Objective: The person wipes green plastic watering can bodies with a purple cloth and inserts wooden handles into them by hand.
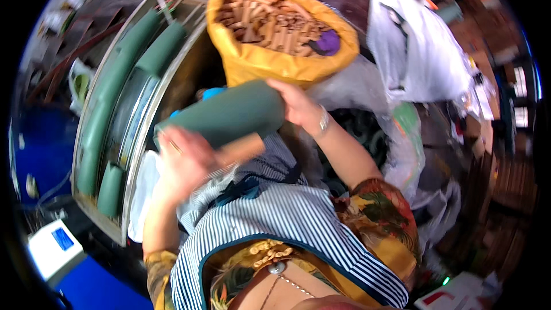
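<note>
A person in a striped apron [275,218] over a floral top holds a green roll [229,113] across the middle of the frame; the right hand [295,103] grips the roll's right end, fingers wrapped over its top edge, a bracelet at the wrist; the left hand [183,163], blurred with motion, sits at the roll's lower left end and appears to be closed around a tan cardboard tube [241,149] that juts out beneath the roll toward the centre; the blur leaves the exact grip uncertain. Directly above the roll, at upper centre, stands a yellow sack [270,63] with its mouth folded open, packed with short tan cardboard tubes [270,20]; a purple object [328,41] lies among them at the sack's right edge. At left, a metal-framed tray [140,115] runs diagonally from the upper centre to the lower left; long green rolls [109,100] lie along it, a shorter one [160,49] near its top and a stubby one [110,181] near its lower end. A white cloth bag [419,51] hangs at upper right; clear plastic sheeting [402,149] bunches at right beside the person's arm. At lower left sits a white device with a blue screen [54,247] on a blue surface [97,287].
</note>
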The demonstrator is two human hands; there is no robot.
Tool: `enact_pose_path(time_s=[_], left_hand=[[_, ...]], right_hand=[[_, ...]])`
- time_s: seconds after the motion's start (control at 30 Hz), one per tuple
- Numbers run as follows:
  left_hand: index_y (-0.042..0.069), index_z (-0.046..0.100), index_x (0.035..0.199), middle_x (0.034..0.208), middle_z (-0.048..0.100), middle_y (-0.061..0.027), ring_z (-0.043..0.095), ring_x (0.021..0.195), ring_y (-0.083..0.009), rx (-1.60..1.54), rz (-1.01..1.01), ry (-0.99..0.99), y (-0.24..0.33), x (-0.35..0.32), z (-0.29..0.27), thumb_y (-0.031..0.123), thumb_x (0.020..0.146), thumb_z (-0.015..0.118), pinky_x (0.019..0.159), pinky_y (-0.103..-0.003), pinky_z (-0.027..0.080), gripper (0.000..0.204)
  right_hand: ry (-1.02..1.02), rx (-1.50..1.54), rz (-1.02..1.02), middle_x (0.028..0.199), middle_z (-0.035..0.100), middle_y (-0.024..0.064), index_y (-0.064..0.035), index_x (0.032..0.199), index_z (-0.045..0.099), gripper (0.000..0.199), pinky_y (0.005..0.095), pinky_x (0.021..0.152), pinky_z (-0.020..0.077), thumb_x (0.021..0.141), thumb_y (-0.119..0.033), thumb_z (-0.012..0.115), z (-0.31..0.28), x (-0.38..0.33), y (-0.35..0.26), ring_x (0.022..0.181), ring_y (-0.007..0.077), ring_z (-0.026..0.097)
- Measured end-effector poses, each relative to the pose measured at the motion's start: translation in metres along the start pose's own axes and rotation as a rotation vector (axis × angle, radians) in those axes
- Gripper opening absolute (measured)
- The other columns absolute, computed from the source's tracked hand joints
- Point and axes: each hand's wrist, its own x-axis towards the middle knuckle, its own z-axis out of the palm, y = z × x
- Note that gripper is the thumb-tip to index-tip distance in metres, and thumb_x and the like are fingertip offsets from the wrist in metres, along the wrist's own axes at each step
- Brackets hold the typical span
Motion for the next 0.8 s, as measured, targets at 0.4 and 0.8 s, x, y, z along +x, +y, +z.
enact_pose_path(time_s=[0.4,0.8], left_hand=[[0.0,0.063,0.107,0.09,0.061,-0.0045,0.058,0.086,-0.0115,-0.429,-0.909,0.697,-0.053,-0.02,0.006,0.008,0.09,0.067,0.075,-0.027,0.049,0.019],[0.012,0.05,0.134,0.124,0.057,-0.0096,0.058,0.111,-0.0245,-1.565,-1.297,1.088,-0.129,-0.116,0.068,0.006,0.084,0.069,0.09,-0.044,0.057,0.054]], right_hand=[[0.909,-1.251,-1.249,0.086,0.07,0.0107,-0.0057,0.091,0.07,0.018,0.0383,0.074,0.0529,0.09,-0.019,0.058,-0.132,-0.028,-0.189,0.078,0.0278,0.068],[1.797,-1.269,-0.503,0.138,0.051,0.0221,-0.0035,0.14,0.045,0.073,0.0407,0.105,0.0422,0.081,-0.039,0.07,-0.37,-0.065,-0.374,0.125,0.0328,0.053]])
